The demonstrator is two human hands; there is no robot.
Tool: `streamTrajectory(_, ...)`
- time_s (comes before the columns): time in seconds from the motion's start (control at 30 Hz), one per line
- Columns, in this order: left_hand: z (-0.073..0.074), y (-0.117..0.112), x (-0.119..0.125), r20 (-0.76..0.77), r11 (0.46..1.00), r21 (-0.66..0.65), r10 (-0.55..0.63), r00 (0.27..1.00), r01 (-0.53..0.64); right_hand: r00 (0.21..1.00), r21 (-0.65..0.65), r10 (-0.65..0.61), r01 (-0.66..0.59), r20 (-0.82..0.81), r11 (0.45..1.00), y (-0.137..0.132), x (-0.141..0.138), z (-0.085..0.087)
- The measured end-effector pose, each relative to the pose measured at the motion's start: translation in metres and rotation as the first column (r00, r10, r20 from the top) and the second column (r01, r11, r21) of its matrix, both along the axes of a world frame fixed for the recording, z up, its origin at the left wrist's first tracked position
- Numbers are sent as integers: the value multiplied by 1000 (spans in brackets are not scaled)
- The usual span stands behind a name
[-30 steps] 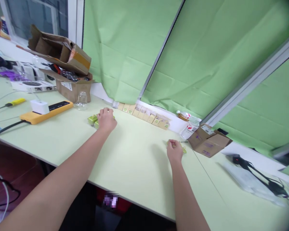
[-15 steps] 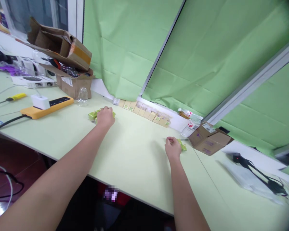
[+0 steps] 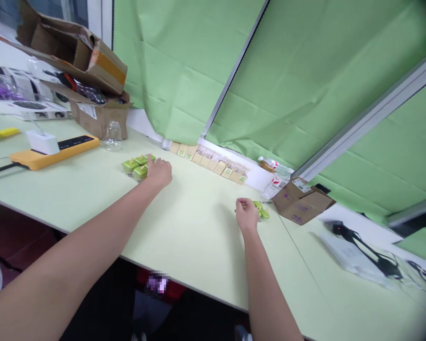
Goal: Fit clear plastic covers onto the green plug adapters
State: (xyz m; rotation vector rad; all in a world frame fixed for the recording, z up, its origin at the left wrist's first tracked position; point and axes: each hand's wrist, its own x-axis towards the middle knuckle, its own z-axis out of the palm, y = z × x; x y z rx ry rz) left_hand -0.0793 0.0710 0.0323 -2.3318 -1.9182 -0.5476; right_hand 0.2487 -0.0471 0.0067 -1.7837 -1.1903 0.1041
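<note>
My left hand (image 3: 159, 172) is at the right edge of a cluster of small green boxes (image 3: 130, 165) with yellowish loops on top. Its thumb points up beside the boxes, apart from the curled fingers; whether it touches them I cannot tell. My right hand (image 3: 246, 215) hovers over or rests on the table further right, its thumb and fingertips pressed together. Whatever they may hold is too small to make out. Just right of that hand lies a second, smaller cluster of green boxes (image 3: 264, 213), partly hidden by it.
A row of small beige boxes (image 3: 208, 161) lines the back of the table (image 3: 188, 222). On the left stand a clear jar (image 3: 112, 137), an orange power strip (image 3: 73, 148) and open cardboard boxes (image 3: 102, 121). Plastic bottles (image 3: 271, 187) and a cardboard box (image 3: 301, 203) are at the right.
My left hand has shifted right off the top of the green boxes, so more of them shows. My right hand stays pinched near its cluster. The whole view has shifted slightly.
</note>
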Motion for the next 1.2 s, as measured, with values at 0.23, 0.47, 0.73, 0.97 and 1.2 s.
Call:
streamTrajectory(0.23, -7, -56, 58, 376, 744, 64, -635, 675, 665, 903, -92, 422, -429, -85, 899, -9, -44, 7)
streamTrajectory(0.47, -1, -48, 59, 389, 672, 241, -728, 565, 700, 758, -133, 608, -645, -237, 752, -5, -61, -4)
streamTrajectory(0.73, 6, 24, -43, 226, 965, 83, 227, 947, -250, 784, -143, 574, -612, -236, 778, -9, -65, -1)
streamTrajectory(0.97, 7, 21, -44, 140, 984, -36, 179, 974, -176, 788, -130, 559, -602, -257, 788, -8, -65, -3)
streamTrajectory(1.2, 13, -11, -5, 74, 981, 94, -174, 982, 167, 816, -111, 534, -565, -223, 817, -5, -63, -8)
